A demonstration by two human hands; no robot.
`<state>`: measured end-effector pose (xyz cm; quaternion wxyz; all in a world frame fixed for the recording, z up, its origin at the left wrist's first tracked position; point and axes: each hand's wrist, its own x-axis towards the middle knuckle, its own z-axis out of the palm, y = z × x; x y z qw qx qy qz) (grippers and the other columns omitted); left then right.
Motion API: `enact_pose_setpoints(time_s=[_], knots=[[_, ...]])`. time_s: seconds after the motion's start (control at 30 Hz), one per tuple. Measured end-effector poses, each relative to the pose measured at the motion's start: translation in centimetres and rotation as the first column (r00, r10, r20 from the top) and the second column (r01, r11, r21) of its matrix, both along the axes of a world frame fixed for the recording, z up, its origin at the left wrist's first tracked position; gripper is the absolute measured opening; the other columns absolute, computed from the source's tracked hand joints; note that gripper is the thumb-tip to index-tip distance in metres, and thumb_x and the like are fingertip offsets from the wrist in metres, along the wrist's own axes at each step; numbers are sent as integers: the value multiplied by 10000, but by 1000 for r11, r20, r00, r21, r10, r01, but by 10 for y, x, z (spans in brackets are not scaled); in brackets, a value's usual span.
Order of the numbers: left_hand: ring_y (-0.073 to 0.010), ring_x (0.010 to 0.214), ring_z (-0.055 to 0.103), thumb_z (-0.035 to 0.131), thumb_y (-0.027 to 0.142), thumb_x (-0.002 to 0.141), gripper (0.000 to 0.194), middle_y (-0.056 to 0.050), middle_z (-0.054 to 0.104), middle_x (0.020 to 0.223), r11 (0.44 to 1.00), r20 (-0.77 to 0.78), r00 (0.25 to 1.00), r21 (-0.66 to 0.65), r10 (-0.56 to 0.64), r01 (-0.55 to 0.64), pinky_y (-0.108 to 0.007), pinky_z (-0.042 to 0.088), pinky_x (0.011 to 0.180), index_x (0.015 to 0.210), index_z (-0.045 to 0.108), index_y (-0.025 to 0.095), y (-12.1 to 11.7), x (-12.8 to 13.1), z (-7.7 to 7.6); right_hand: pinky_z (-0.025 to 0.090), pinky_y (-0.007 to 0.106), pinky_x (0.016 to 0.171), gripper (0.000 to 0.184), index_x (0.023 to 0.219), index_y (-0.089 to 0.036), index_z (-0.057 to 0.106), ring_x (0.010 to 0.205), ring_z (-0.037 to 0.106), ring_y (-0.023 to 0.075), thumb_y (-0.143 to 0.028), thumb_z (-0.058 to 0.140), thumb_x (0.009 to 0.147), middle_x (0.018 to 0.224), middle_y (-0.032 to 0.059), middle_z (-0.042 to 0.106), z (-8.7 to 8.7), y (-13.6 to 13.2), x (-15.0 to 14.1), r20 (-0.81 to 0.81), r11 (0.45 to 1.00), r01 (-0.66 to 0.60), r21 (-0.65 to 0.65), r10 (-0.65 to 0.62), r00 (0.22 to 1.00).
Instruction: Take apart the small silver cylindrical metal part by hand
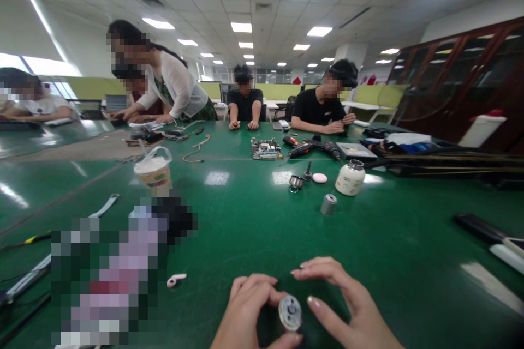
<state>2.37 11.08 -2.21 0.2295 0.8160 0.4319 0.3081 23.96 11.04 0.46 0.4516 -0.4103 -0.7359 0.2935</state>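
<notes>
Near the front edge of the green table, my left hand (254, 308) pinches a small round metallic part with holes in its face (290, 313) between thumb and fingers. Just to its right is my right hand (347, 302), thumb and fingers spread apart and holding nothing. Farther off stand a grey metal cylinder (328, 204), a shiny metal cup-like piece (296, 183) and a dark pointed part (308, 172). By these lie a pink oval piece (320, 178) and a white jar (350, 178) with its mouth uncovered.
A pink-white earbud (176, 280) lies left of my hands, near a blurred-out purple object (123, 272) and a drink cup (154, 172). A circuit board (267, 149) and power drills (305, 147) lie farther back. Several people sit or stand around the table (229, 218).
</notes>
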Motion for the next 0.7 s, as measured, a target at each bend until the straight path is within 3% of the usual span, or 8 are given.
enact_pose_setpoints(time_s=[0.13, 0.3, 0.53, 0.7], knots=[[-272, 1030, 633, 782, 302, 700, 231, -34, 721, 965, 1000, -20, 1000, 20, -1, 1, -374, 475, 854, 849, 626, 218, 1, -2, -3, 485, 436, 888, 240, 929, -273, 744, 1015, 625, 277, -177, 736, 710, 973, 63, 717, 5, -2, -15, 116, 1000, -24, -11, 26, 993], [-281, 1036, 638, 782, 295, 690, 231, -45, 721, 984, 999, -38, 999, 31, 9, -8, -380, 486, 851, 834, 619, 217, 3, -3, -5, 490, 439, 854, 214, 858, -256, 759, 966, 632, 273, -132, 725, 686, 911, 64, 720, 8, 1, -21, 119, 999, 3, -44, 2, 993], [-273, 1020, 645, 783, 310, 705, 214, -38, 726, 980, 999, -26, 1000, 42, 16, -14, -381, 500, 850, 843, 641, 228, 2, -2, -1, 448, 433, 911, 121, 787, -233, 719, 802, 668, 207, -132, 719, 721, 780, 16, 731, 15, 0, -24, 89, 995, -49, 88, 41, 995], [-281, 1026, 635, 808, 310, 669, 252, -52, 726, 972, 999, 43, 998, 35, 37, -39, -380, 492, 867, 842, 646, 225, -1, 0, -2, 487, 393, 895, 79, 900, -209, 690, 884, 690, 209, -240, 696, 828, 892, 30, 751, 14, 25, -4, -23, 992, 108, -68, -110, 994]])
